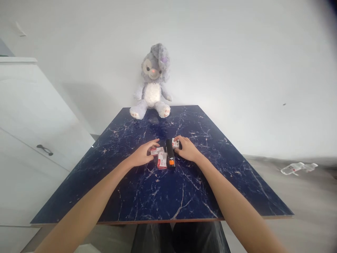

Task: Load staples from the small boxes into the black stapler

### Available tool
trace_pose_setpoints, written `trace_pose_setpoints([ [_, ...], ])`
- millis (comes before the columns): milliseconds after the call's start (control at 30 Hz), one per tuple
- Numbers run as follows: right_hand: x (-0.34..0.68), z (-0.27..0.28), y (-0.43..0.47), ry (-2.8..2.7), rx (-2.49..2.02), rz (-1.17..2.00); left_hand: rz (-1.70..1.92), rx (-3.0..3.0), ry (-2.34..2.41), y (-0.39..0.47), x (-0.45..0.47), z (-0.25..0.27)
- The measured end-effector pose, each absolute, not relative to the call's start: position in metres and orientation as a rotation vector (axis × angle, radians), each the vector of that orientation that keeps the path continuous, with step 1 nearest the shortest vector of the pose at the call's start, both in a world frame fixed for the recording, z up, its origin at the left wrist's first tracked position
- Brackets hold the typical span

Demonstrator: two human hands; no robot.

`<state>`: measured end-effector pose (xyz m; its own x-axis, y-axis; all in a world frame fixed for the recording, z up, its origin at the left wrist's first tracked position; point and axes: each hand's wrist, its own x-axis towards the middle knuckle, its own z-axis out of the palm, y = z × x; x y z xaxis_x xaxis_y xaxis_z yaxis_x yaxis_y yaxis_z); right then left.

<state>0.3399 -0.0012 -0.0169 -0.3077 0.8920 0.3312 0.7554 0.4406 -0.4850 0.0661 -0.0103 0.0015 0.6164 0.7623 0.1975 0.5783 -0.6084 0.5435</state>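
When clock hours are read from the device (pixel 170 149) as centre, three card piles lie close around it, mid-desk (pixel 168 200): the nine-o'clock pile (pixel 157 151), the eight-o'clock pile (pixel 162 161) and the one-o'clock pile (pixel 173 143). Judged by their look, the cards should be light, thin and fairly stiff, liable to slide over one another and over the smooth desk; opposite edges offer the best hold, pressed gently so that corners do not bend. The device, probably rigid and somewhat heavier, would suit a grip across its long sides. Of the hands, the left hand (pixel 142 154) curves about the outer end of the nine-o'clock pile, though whether it pinches cannot be told; the right hand (pixel 187 149) grips the one-o'clock pile between thumb and fingers. Cards: white with red patches, print too small to read, red showing along the six-o'clock edge of the eight-o'clock pile. Device: black, long and narrow, with an orange part (pixel 172 162) towards six o'clock
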Motion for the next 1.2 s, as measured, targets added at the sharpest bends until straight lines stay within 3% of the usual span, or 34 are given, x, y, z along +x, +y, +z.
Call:
trace_pose_setpoints([
  [467,0.341,-0.017,-0.001,-2.145,-1.397,0.332,0.43,2.447,1.042,-0.013,0.057,0.015],
  [767,0.342,-0.019,0.001,-2.162,-1.393,0.312,0.753,2.532,1.114,-0.023,0.067,0.021],
  [1200,0.343,-0.021,0.003,-2.166,-1.383,0.296,0.716,2.606,0.897,-0.06,0.091,0.039],
])
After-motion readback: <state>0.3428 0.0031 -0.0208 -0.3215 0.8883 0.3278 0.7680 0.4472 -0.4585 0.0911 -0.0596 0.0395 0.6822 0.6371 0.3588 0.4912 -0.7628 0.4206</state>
